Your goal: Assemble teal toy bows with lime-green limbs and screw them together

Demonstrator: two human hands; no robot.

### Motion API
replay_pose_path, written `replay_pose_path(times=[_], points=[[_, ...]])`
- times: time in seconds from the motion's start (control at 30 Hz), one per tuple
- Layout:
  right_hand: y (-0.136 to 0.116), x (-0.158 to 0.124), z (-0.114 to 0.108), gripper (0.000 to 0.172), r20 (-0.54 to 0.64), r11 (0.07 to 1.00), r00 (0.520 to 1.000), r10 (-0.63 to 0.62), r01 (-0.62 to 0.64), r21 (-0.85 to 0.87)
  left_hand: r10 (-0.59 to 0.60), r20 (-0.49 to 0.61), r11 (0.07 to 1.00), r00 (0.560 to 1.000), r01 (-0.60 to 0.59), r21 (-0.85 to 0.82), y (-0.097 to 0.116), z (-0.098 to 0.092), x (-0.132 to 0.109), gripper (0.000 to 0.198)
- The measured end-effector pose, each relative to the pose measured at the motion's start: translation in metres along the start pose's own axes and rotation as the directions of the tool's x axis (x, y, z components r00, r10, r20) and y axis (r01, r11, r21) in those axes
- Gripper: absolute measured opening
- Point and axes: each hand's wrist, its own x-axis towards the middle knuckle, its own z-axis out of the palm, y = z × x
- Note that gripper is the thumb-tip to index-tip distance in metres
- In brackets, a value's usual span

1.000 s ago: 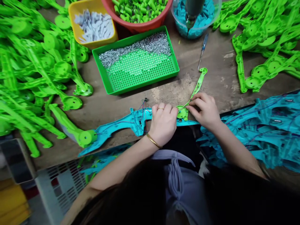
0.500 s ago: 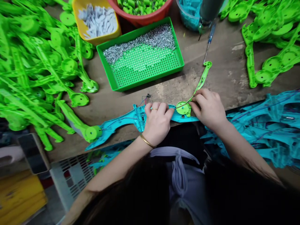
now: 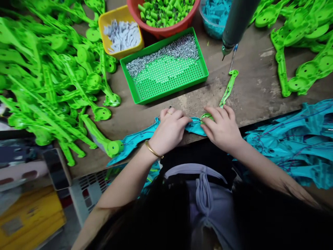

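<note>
A long blue plastic shell (image 3: 140, 136) with thin wires in it lies along the table's front edge. My left hand (image 3: 170, 130) is closed over its middle, thumb and fingertips curled towards the right. My right hand (image 3: 222, 126) is bent round the disc end of a light green plastic part (image 3: 228, 91), which lies over the shell's right half. The green arm of that part points away from me across the table. My fingers cover most of the disc, and whether a wire is pinched there is hidden. A green round-ended piece (image 3: 114, 148) sits at the shell's left tip.
Behind my hands stands a green perforated tray (image 3: 166, 91) of screws. A yellow bin (image 3: 104, 24), a red basin (image 3: 158, 31) and a clear tub (image 3: 213, 29) hold small parts. An electric screwdriver (image 3: 238, 24) hangs above a hand screwdriver (image 3: 232, 60). Green parts (image 3: 59, 73) and blue shells (image 3: 293, 139) lie piled up.
My right hand has shifted left and now covers most of the green disc. My left hand has moved slightly left over the shell. The whole view has shifted a little.
</note>
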Motion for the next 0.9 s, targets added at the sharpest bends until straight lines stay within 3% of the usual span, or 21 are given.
replay_pose_path(times=[0.27,0.5,0.6,0.9], points=[[-0.008,0.003,0.001,0.025,0.047,0.993,0.992,-0.114,0.112,0.044,0.065,0.092,0.998,0.994,-0.066,0.011,-0.005,-0.002,0.006,0.037],[-0.003,0.004,-0.003,0.032,0.142,0.982,0.981,-0.132,0.11,0.151,0.157,0.126,0.987,0.98,-0.158,-0.007,-0.019,-0.001,0.017,0.036],[-0.004,0.004,-0.001,0.04,0.134,0.983,0.98,-0.144,0.127,0.132,0.188,0.124,0.982,0.974,-0.187,-0.02,-0.024,0.0,0.018,0.036],[-0.004,0.003,0.0,0.033,0.104,0.986,0.981,-0.162,0.156,0.064,0.335,0.197,0.93,0.921,-0.357,0.089,-0.038,0.013,0.022,0.034]])
